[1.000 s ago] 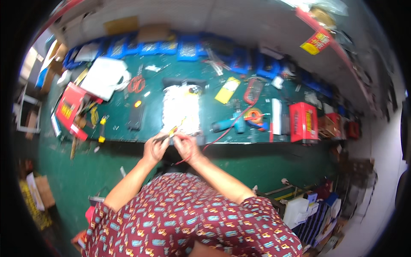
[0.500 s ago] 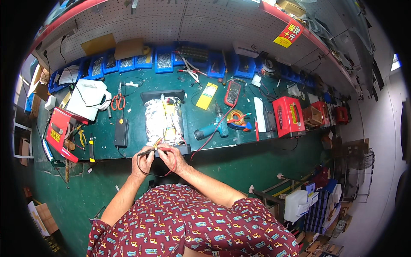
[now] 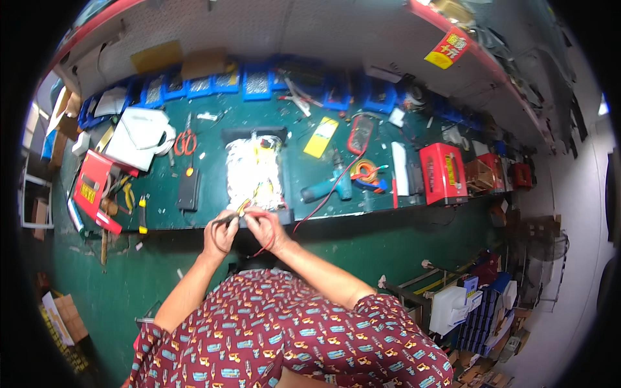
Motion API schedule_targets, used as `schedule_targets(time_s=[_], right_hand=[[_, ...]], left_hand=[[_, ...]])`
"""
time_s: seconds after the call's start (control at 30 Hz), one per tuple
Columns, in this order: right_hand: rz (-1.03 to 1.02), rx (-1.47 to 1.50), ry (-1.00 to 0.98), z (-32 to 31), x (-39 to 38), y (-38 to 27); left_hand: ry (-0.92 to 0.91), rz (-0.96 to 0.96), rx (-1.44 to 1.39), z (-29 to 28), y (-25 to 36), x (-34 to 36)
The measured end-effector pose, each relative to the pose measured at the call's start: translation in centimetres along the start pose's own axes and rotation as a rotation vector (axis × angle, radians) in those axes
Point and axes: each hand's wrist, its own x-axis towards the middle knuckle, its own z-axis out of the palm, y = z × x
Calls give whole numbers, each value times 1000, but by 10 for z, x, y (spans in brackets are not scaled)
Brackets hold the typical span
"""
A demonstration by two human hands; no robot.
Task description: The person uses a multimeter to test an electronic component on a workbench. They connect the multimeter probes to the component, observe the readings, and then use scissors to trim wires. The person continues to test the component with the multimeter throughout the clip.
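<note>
Your green bench (image 3: 213,145) fills the view under a pegboard wall, with a row of blue bins (image 3: 255,84) along its back edge. On it, from big to small: a white, cloth-like bundle (image 3: 253,173) with yellow wires in the middle, a red box (image 3: 442,172) to your right, a red case (image 3: 94,187) to your left, a teal drill (image 3: 326,187), a yellow meter (image 3: 321,137) and red-handled scissors (image 3: 185,141). The green floor below is cluttered with cartons.

Your left hand (image 3: 221,234) is closed on a dark slim tool (image 3: 226,218); your right hand (image 3: 266,227) pinches a thin red wire (image 3: 262,213) at the bench's near edge, just in front of the bundle. I judge the wire's slack loop, hanging off the edge, could snag on your wrist and slip from your fingers; a pull might also drag the bundle toward you.
</note>
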Motion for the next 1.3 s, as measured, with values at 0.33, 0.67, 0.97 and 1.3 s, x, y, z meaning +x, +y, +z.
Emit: schedule_targets(time_s=[0.33,0.67,0.97,1.3], right_hand=[[-65,-13,26,-6,1,1],[-32,36,16,-7,1,3],[-40,-13,33,-5,0,1],[-114,-108,26,-6,2,0]], left_hand=[[-35,-84,-26,-3,8,-2],[-53,-123,-29,-4,9,-1],[-36,-92,-27,-2,4,-3],[-45,-134,-148,0,-3,-5]])
